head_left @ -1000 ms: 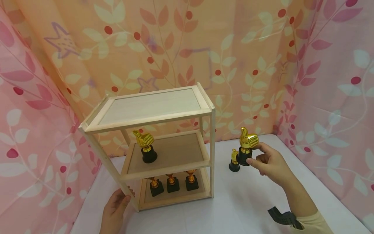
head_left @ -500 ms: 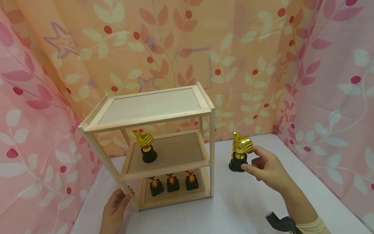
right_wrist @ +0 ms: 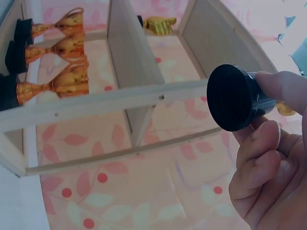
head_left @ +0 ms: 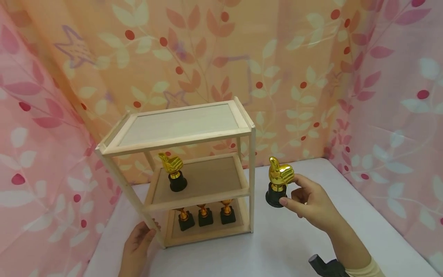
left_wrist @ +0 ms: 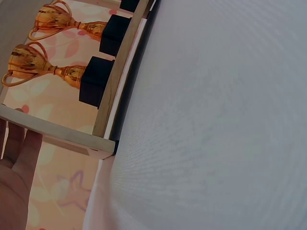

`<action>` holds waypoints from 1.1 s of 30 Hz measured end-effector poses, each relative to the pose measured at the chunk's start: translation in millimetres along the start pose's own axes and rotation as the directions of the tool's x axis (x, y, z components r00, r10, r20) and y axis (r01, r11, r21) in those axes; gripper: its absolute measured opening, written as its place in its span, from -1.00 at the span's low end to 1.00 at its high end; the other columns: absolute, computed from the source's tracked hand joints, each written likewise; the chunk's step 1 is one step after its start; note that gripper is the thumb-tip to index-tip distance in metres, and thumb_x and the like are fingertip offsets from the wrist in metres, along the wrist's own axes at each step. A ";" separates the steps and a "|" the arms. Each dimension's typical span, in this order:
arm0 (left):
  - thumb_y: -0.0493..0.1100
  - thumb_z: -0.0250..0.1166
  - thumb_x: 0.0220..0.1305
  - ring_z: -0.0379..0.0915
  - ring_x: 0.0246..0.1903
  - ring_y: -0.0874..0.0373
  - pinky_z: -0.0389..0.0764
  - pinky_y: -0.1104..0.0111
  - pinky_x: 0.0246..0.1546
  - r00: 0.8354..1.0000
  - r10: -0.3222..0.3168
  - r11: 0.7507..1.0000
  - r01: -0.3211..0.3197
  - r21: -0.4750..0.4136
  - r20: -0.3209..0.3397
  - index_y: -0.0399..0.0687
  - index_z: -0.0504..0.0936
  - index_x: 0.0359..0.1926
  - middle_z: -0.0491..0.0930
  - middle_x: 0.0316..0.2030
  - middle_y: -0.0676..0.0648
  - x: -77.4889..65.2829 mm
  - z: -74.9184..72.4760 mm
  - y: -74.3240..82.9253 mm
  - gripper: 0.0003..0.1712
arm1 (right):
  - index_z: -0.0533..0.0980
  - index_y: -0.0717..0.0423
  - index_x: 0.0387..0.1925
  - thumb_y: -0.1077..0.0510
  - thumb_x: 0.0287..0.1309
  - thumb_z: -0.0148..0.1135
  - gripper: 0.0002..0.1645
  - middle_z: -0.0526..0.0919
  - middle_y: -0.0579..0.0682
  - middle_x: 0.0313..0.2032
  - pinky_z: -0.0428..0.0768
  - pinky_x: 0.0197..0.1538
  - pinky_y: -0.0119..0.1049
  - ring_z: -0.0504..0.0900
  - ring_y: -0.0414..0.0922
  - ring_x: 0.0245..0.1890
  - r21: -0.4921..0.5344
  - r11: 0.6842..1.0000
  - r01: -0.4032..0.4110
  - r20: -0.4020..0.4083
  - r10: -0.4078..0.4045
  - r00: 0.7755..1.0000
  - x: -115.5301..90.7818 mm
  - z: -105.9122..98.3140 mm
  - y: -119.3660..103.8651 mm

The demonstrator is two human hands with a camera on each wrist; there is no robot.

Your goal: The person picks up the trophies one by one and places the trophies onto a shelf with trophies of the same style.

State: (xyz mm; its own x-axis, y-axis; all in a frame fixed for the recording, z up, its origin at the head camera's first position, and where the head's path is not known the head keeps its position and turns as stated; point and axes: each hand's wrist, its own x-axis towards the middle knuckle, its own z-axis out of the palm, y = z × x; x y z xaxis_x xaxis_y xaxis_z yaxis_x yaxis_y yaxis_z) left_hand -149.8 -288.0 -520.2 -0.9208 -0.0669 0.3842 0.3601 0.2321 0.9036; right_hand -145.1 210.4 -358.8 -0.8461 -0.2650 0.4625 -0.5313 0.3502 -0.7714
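Pinched between the thumb and fingers of my right hand [head_left: 313, 204] is a gold thumbs-up trophy [head_left: 275, 195], upright, just right of the wooden shelf rack [head_left: 183, 121]. Its round black base [right_wrist: 231, 98] faces the right wrist camera. My left hand [head_left: 136, 246] grips the rack's front left post [head_left: 129, 190] near the bottom; part of its fingers lies behind the post. A similar thumbs-up trophy [head_left: 178, 182] stands at the left of the middle shelf. Cup trophies [head_left: 205, 217] with black square bases stand in a row on the bottom shelf, their tops hidden by the middle shelf's edge.
A white-covered table [head_left: 283, 246] lies under the rack. Floral curtains [head_left: 290, 77] hang behind and at both sides. A black device [head_left: 327, 266] sits by my right wrist. The rack's right post [head_left: 252, 181] stands between the held trophy and the shelves.
My right hand has carried the thumbs-up trophy left and slightly down, towards the rack. The smaller trophy standing behind it is now hidden from view. My left hand has stayed on the post.
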 end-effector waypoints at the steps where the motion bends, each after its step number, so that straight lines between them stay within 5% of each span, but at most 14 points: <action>1: -0.39 0.08 0.39 0.55 -0.04 0.26 0.56 0.56 0.01 1.000 -0.014 1.000 0.014 -0.011 -0.003 -0.37 0.38 0.17 0.58 -0.07 -0.18 -0.2 0.8 -0.6 -0.64 | 0.42 -0.10 0.09 0.26 0.08 0.39 -0.44 0.44 -0.11 -0.63 0.42 -0.72 -0.36 0.39 -0.21 -0.75 0.005 1.000 0.002 0.001 -0.002 1.000 -0.1 1.7 -2.0; 8: -0.25 0.10 0.42 0.54 -0.04 0.33 0.56 0.58 -0.01 0.994 -0.102 0.993 0.104 0.064 -0.035 -0.25 0.40 0.18 0.57 -0.05 -0.13 -2.6 5.6 2.5 -0.64 | 0.43 -0.09 0.10 0.25 0.08 0.40 -0.44 0.53 -0.09 -0.36 0.43 -0.73 -0.37 0.40 -0.23 -0.73 0.028 0.999 0.017 0.014 -0.017 1.000 1.4 14.4 -15.1; 16: -0.01 0.08 0.44 0.49 -0.04 0.31 0.56 0.53 -0.04 0.972 -0.233 0.963 0.237 0.126 -0.042 -0.07 0.41 0.20 0.56 0.02 -0.08 -1.6 5.2 10.1 -0.59 | 0.43 -0.11 0.11 0.22 0.09 0.40 -0.45 0.49 -0.08 -0.43 0.38 -0.74 -0.39 0.33 -0.24 -0.73 0.058 0.998 0.033 0.027 -0.035 0.999 7.7 29.1 -25.0; 23: -0.31 0.12 0.39 0.55 -0.05 0.30 0.55 0.61 -0.03 0.998 -0.054 0.996 0.057 0.064 -0.044 -0.28 0.41 0.19 0.58 -0.06 -0.21 -0.2 5.5 3.7 -0.63 | 0.46 -0.18 0.10 0.12 0.08 0.42 -0.46 0.41 -0.09 -0.50 0.34 -0.73 -0.40 0.31 -0.27 -0.74 0.035 0.999 0.020 0.007 -0.020 1.000 13.5 45.3 -35.4; 33: -0.27 0.12 0.40 0.55 -0.05 0.28 0.56 0.59 -0.01 0.998 -0.051 0.996 0.053 0.073 -0.032 -0.20 0.43 0.17 0.59 -0.07 -0.16 1.0 2.0 0.1 -0.65 | 0.46 -0.25 0.07 0.06 0.07 0.43 -0.48 0.41 -0.08 -0.56 0.32 -0.73 -0.39 0.28 -0.30 -0.73 0.060 0.998 -0.028 0.013 0.028 1.000 24.8 70.7 -42.0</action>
State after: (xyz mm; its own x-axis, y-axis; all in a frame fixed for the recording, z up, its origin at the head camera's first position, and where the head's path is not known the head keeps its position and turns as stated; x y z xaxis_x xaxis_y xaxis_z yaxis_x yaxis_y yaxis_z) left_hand -151.0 -286.1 -520.1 -0.9328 -0.1093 0.3435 0.2988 0.2982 0.9065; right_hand -140.8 125.6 -345.8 -0.8599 -0.2664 0.4354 -0.5035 0.3029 -0.8092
